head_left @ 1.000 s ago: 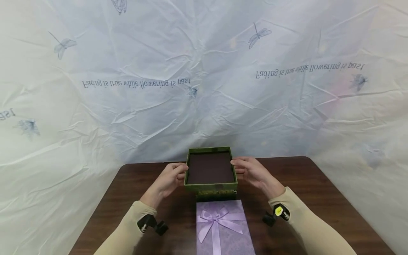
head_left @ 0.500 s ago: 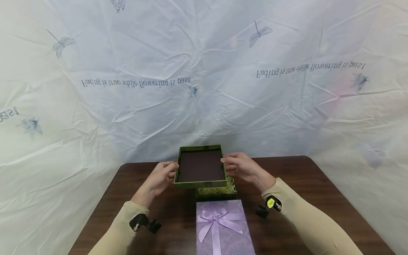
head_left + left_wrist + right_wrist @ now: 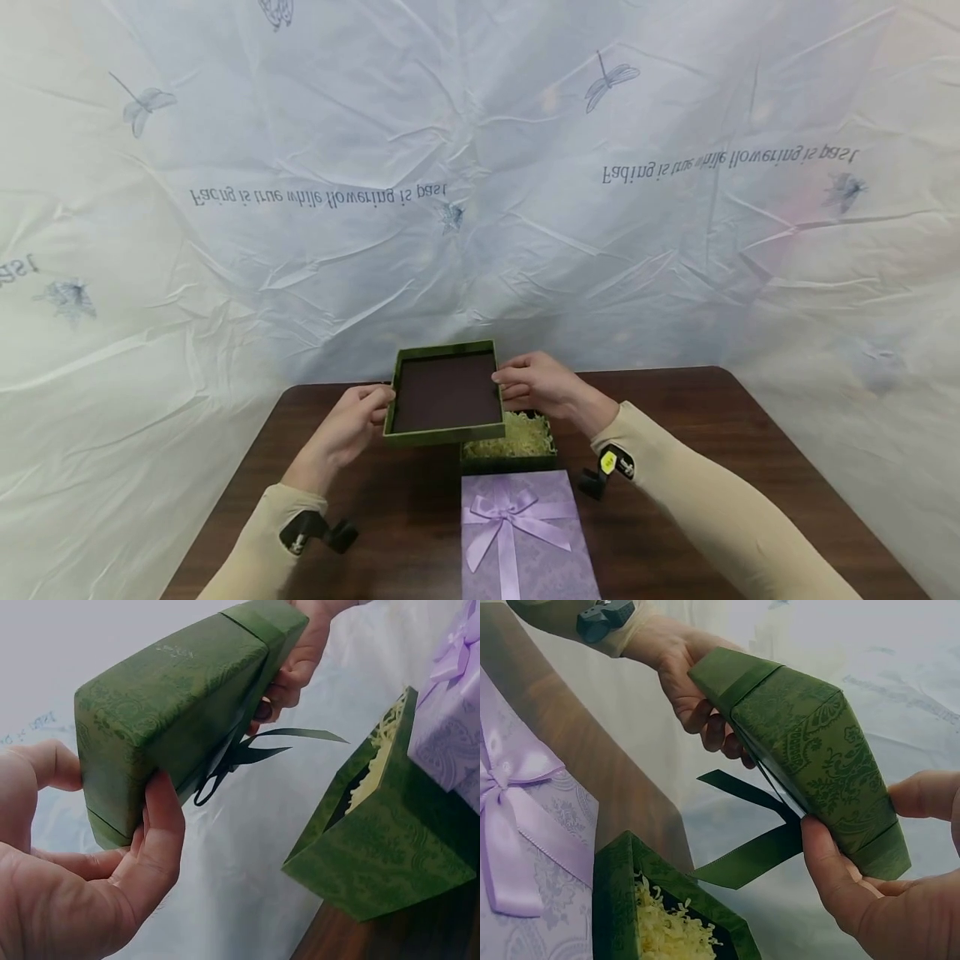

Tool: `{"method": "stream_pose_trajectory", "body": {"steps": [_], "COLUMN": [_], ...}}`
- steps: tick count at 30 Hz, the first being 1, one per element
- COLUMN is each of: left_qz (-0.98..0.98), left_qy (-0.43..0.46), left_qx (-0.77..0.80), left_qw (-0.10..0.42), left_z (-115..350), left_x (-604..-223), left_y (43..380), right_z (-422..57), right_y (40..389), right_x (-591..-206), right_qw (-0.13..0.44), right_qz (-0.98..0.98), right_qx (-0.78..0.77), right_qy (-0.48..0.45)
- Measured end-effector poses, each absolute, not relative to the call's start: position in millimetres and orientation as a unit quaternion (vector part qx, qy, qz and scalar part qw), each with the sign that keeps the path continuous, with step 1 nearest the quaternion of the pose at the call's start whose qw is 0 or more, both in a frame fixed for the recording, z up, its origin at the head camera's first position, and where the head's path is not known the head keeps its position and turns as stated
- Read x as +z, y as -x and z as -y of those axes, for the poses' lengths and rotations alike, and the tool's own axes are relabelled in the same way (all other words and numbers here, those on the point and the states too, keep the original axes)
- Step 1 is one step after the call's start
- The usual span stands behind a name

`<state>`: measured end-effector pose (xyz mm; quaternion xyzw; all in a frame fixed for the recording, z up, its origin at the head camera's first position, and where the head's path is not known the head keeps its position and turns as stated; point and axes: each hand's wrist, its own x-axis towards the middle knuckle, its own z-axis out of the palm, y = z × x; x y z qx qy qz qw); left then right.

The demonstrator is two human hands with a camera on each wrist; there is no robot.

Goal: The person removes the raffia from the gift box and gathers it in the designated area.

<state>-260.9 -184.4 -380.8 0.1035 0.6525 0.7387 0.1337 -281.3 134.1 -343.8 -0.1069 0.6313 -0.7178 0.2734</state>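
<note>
A green patterned box lid (image 3: 448,392) is held up between my two hands, its dark brown inside facing me in the head view. My left hand (image 3: 347,429) grips its left side, thumb at the rim. The right hand (image 3: 551,387) pinches the opposite side. In the left wrist view a dark green ribbon bow (image 3: 244,754) hangs from the lid's underside. Below and to the right stands the green box base (image 3: 510,461), partly covered by the lid in the head view. Pale yellow-green shredded filler (image 3: 527,435) fills it.
A lilac patterned gift box (image 3: 525,533) with a satin bow lies in front of the green base, close against it. Both rest on a dark wooden table (image 3: 660,492). A white printed sheet (image 3: 480,167) hangs behind the table's far edge.
Both hands have carried the green lid leftward, off from over the base. More of the shredded filler shows now. The lilac box has stayed in place.
</note>
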Motion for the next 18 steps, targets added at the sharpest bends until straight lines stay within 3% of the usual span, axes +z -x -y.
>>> {"method": "stream_pose_trajectory", "body": {"steps": [18], "left_qz": [-0.682], "left_qy": [-0.061], "left_qx": [0.720], "left_qw": [0.115], "left_z": [216], "left_x": [-388], "left_y": [254], "right_z": [-95], "right_y": [285], "right_x": [-340], "right_qw": [0.267], "right_qz": [-0.711], "right_qx": [-0.645], "right_qy": [0.081]}}
